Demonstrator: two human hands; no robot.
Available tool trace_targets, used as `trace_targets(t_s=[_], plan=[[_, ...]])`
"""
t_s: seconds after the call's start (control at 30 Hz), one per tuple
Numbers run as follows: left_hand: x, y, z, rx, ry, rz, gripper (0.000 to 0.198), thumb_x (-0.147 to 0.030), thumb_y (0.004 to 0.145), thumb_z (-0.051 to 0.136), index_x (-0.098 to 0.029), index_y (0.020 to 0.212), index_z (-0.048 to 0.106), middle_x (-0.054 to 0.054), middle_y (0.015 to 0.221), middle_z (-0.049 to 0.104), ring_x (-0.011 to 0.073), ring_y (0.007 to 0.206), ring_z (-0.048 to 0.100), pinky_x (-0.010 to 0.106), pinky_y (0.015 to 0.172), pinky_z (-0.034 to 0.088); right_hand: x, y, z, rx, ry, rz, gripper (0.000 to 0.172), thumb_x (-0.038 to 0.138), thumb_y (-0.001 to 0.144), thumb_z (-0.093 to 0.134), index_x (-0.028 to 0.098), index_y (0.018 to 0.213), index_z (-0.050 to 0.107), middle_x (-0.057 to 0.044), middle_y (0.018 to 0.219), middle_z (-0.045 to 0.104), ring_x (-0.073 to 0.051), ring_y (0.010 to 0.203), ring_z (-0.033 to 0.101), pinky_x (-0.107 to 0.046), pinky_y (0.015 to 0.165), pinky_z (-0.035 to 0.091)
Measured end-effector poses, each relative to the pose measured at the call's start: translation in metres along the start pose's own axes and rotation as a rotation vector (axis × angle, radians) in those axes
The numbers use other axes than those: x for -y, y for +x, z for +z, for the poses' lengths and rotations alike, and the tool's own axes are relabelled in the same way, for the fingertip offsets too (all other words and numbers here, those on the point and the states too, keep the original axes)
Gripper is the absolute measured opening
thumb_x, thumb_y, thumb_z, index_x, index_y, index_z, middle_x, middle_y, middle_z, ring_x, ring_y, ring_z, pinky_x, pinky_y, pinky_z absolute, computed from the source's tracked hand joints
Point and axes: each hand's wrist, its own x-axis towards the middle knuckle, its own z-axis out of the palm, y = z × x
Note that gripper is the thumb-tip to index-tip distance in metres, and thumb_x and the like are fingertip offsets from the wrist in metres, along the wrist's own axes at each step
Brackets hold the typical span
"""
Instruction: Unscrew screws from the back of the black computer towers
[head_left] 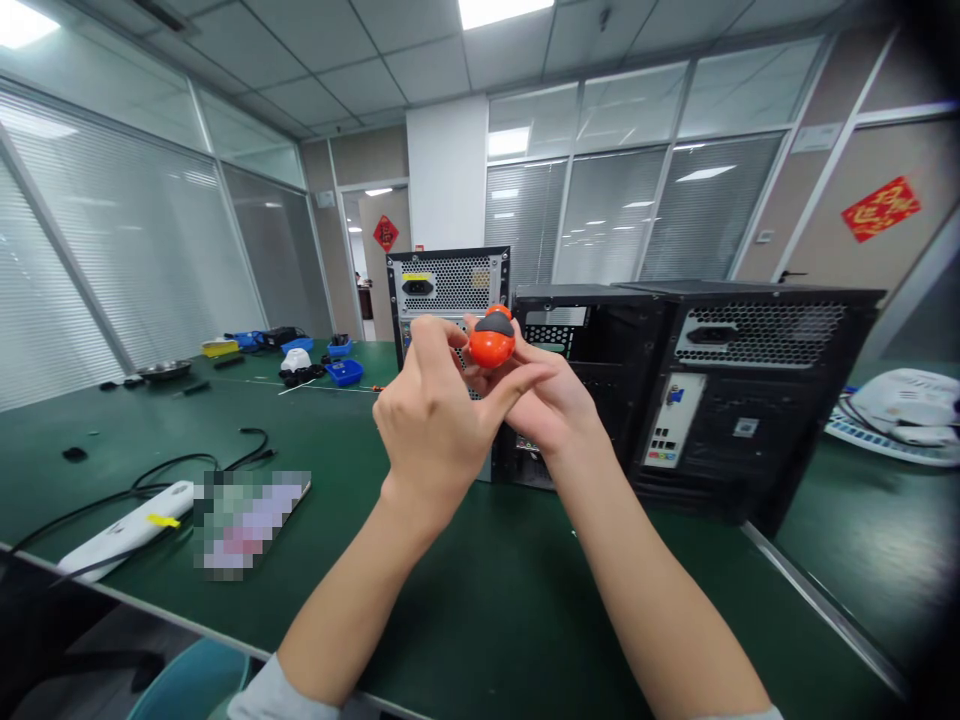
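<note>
An orange-and-black screwdriver handle [492, 345] is held up above the table, its rounded end toward me; the shaft is hidden. My right hand [551, 395] is closed around it from the right, palm partly turned up. From the left, my left hand [435, 410] has its curled fingers against the handle, and its thumb lies across toward the right palm. The left fingertips are partly hidden behind the handle. Just beyond both hands stands a computer case [450, 280] with its rear panel facing me. A black case with an open bay [592, 335] is right of it.
Another computer case [750, 400] stands at the right, near a white helmet-like object [907, 405]. On the left lie a white power strip [124, 530] with black cables and a blurred phone [255, 525]. Blue trays [345, 372] and a metal bowl [166, 370] sit farther back.
</note>
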Motion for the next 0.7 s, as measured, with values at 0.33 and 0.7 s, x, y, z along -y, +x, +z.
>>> trace_targets(t_s=[0.33,0.7], plan=[[-0.0023,0.0013,0.0105,-0.086,-0.023,0.02,0.043,-0.061,0.078,0.048,-0.019,0.086,0.046,0.002,0.075,0.06,0.0132,0.065,0.059,0.022,0.054,0.041,-0.0063,0.0034,-0.0016,0.078,-0.009,-0.044,0.025,0.013,0.081,0.041,0.021,0.092,0.062,-0.002,0.09,0.068,-0.015,0.101,0.06,-0.031,0.09,0.051],[0.0007,0.0004,0.009,-0.098,0.039,0.068,0.038,-0.057,0.082,0.045,-0.019,0.086,0.047,0.0,0.074,0.055,0.0118,0.062,0.056,0.021,0.052,0.04,-0.01,0.001,0.0022,-0.01,-0.048,-0.096,0.015,0.015,0.081,0.047,0.02,0.082,0.061,-0.002,0.089,0.068,-0.015,0.101,0.059,-0.029,0.089,0.051]])
